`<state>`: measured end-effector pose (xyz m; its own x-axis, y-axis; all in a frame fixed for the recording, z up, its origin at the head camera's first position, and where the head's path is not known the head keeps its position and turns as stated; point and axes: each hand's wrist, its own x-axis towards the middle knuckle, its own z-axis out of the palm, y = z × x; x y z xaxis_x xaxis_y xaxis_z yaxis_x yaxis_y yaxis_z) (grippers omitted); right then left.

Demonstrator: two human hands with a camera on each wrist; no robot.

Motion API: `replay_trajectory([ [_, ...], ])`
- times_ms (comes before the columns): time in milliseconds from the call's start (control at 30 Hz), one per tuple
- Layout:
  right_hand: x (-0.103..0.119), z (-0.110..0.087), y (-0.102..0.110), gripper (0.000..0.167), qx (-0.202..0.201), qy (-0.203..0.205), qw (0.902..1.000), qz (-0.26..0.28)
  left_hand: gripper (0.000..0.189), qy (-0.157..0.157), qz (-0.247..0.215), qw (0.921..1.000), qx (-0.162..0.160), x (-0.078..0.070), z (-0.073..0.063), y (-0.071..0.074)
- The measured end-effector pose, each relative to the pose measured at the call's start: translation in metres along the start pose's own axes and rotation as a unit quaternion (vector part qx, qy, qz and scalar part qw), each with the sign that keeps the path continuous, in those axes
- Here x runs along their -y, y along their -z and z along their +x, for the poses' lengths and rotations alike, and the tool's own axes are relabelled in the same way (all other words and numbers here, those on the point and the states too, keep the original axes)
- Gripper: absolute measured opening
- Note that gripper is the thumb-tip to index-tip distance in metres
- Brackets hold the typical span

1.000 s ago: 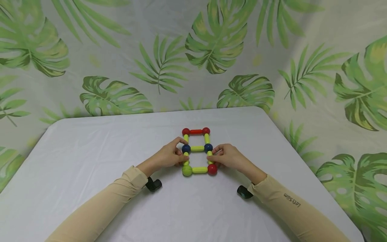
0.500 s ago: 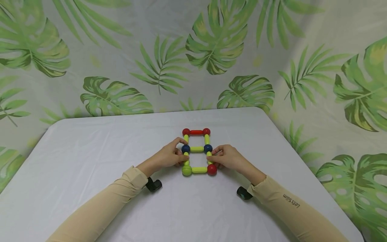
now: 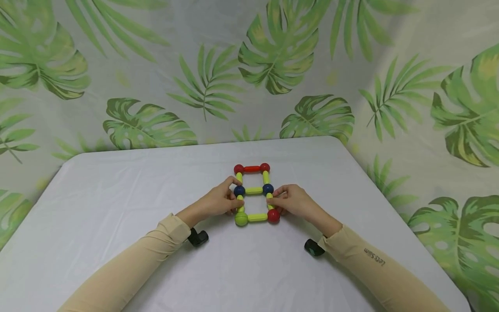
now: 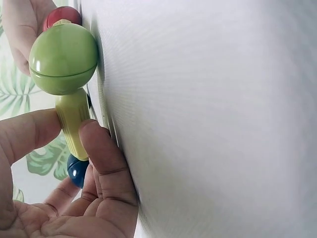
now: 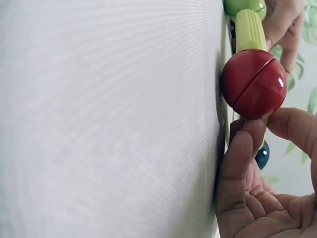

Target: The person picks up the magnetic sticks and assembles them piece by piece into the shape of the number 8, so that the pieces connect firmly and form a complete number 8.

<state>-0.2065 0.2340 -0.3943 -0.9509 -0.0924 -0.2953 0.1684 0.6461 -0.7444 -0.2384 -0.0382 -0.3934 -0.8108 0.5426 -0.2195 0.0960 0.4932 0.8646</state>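
Observation:
A ladder-like frame of magnetic ball-and-rod pieces lies on the white table, two open squares deep. Its far corners are red balls joined by a red rod. Blue balls sit midway, and the near corners are a green ball and a red ball. My left hand pinches the left yellow-green rod between thumb and fingers, just behind the green ball. On the opposite side my right hand pinches the matching right rod, mostly hidden by fingers in the right wrist view.
The white cloth-covered table extends around the frame. A leaf-print curtain hangs behind it and along the right. Black wrist devices show under both sleeves, close over the cloth.

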Motion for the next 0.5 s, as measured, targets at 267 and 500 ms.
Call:
replay_trajectory([
  [267,0.003,0.007,0.002,0.04,0.004,0.008,1.0,-0.005,0.055,0.002,0.011,0.9999,-0.005,0.0,0.002,0.001],
  [500,0.007,0.013,0.001,0.041,0.005,0.011,0.9999,-0.007,0.056,0.01,0.02,0.9996,-0.016,0.001,0.002,0.006],
])
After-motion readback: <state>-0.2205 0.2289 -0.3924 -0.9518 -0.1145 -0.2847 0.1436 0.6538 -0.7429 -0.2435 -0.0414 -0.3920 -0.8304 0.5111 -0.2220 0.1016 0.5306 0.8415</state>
